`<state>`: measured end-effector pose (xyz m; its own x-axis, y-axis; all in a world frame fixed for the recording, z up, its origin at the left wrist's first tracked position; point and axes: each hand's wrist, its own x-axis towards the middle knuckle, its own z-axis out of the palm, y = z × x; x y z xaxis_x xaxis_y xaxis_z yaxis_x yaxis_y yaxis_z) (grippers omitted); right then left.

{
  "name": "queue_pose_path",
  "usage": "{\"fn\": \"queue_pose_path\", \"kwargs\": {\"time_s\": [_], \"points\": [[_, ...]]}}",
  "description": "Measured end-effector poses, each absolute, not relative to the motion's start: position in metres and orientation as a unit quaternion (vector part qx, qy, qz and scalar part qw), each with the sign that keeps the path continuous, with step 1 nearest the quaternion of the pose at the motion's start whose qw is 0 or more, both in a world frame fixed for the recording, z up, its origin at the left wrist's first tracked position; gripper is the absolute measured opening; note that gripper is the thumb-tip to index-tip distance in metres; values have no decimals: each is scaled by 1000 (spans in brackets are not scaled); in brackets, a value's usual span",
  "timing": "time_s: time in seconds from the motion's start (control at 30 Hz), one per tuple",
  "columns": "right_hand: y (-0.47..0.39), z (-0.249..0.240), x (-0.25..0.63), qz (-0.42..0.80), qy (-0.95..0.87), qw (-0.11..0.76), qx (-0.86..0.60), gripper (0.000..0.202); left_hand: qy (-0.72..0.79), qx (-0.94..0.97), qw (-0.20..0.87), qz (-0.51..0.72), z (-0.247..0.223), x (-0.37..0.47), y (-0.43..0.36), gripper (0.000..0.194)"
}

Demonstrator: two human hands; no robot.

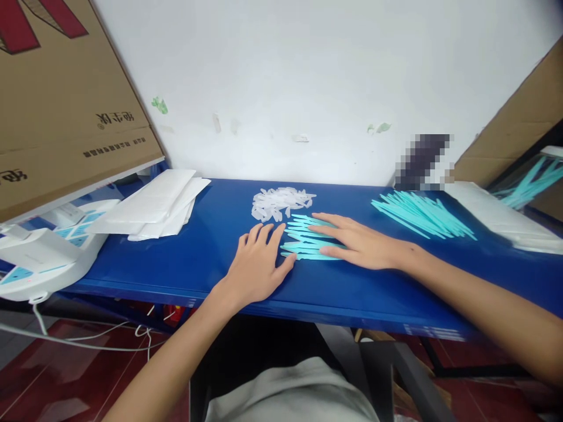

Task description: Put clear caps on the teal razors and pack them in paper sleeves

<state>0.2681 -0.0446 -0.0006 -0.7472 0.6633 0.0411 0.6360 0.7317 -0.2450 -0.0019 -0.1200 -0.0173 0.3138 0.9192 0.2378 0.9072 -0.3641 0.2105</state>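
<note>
My left hand [259, 264] rests palm down on the blue table [211, 252], its fingers spread. Its thumb and index finger are by the left ends of a row of slim turquoise sticks [303, 246] with narrowed tips; their exact kind is unclear. Flat across the right part of that row lies my right hand [352, 237], fingers stretched out and apart, hiding part of the sticks. Just beyond my left fingertips is a heap of small translucent white pieces [281, 201], which look like caps. To the right lies a larger loose pile of turquoise sticks [424, 214].
White packets [153, 202] are stacked at the left, beside a white power strip [74, 246] with plugs and cables. A large cardboard box [79, 105] leans above it. At the right are another white packet [501, 217] and a clear bag of turquoise sticks [536, 181]. A white wall [299, 76] bounds the back.
</note>
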Motion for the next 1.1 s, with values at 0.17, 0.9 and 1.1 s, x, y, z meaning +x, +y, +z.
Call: {"fn": "queue_pose_path", "kwargs": {"time_s": [0.17, 0.9, 1.1], "points": [[-47, 3, 268, 113, -934, 75, -332, 65, 561, 813, 22, 155, -17, -2, -121, 66], [-52, 7, 267, 114, -955, 92, -258, 53, 431, 885, 28, 172, -10, -5, -123, 39], [-54, 7, 264, 99, -958, 90, -254, 51, 442, 880, 43, 169, -10, -5, -121, 41]]}}
